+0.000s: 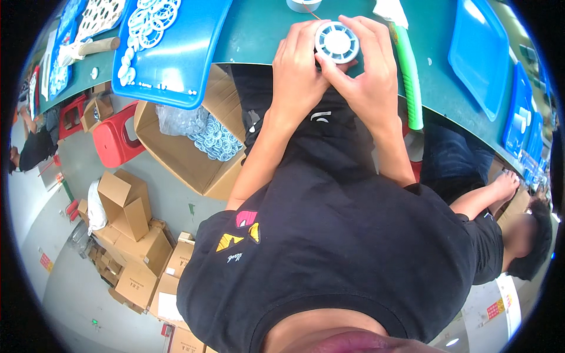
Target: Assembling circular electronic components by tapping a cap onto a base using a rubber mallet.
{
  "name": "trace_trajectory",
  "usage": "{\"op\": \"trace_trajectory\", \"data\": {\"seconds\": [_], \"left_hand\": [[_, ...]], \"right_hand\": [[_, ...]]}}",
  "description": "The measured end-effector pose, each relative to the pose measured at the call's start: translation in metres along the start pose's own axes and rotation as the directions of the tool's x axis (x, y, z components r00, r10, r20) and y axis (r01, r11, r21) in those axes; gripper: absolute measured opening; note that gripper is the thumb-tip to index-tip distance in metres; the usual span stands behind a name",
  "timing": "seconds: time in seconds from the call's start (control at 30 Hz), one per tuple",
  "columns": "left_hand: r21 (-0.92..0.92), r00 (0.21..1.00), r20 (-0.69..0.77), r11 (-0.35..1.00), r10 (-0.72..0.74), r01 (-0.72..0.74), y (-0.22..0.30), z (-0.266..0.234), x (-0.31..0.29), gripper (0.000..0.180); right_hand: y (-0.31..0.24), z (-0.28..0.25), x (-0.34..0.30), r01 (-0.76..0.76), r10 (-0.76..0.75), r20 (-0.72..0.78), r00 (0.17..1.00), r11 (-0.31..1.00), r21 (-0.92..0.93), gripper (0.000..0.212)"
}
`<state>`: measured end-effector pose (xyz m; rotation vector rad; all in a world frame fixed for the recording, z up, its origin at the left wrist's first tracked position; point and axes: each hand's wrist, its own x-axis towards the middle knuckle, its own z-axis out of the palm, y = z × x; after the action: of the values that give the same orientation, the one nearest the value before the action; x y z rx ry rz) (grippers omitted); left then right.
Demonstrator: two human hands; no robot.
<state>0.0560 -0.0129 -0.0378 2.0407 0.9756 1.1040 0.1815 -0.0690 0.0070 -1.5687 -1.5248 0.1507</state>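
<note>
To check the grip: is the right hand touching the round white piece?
Touching. In the head view, the right hand has its thumb against the lower rim of the round white piece.

i hold a round piece (pixel 338 42), white, patterned with spokes like a wheel around a white centre. my workbench (pixel 254 36) is dark green; the tray (pixel 168 66) on it is bright blue, its rings (pixel 139 26) white. the long curved object (pixel 410 82) is vivid green. my t-shirt (pixel 341 235) is black, with a pink and yellow print (pixel 228 242). the stool (pixel 113 142) is red, the carton (pixel 170 156) brown.
</note>
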Motion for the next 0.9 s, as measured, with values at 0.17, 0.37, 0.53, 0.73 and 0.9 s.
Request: {"op": "trace_trajectory", "data": {"seconds": [0.17, 0.37, 0.53, 0.73, 0.9], "left_hand": [[0.011, 1.0, -0.008, 1.0, 0.017, -0.017, -0.002, 0.002, -0.001, 0.072], [0.006, 0.998, -0.057, 0.999, 0.032, -0.031, 0.003, 0.003, -0.005, 0.077], [-0.041, 0.994, -0.107, 0.999, 0.0, -0.004, 0.011, 0.008, -0.009, 0.072], [-0.122, 0.998, -0.027, 0.991, -0.061, 0.057, 0.019, 0.011, 0.006, 0.069], [-0.212, 0.994, 0.068, 0.972, -0.084, 0.097, 0.019, 0.011, 0.015, 0.069]], "right_hand": [[0.006, -0.001, -0.001, 0.031, -0.031, 0.034, 0.999, 1.0, -0.005, 0.055], [0.0, -0.001, -0.003, -0.014, 0.016, 0.056, 0.998, 1.0, -0.026, 0.054], [-0.01, -0.011, 0.006, -0.055, 0.063, 0.137, 0.989, 0.997, -0.055, 0.054], [0.035, -0.037, 0.062, 0.164, -0.199, -0.012, 0.98, 0.838, -0.52, 0.04], [0.079, -0.028, 0.078, -0.134, 0.241, 0.131, 0.962, 0.83, -0.542, 0.065]]}}
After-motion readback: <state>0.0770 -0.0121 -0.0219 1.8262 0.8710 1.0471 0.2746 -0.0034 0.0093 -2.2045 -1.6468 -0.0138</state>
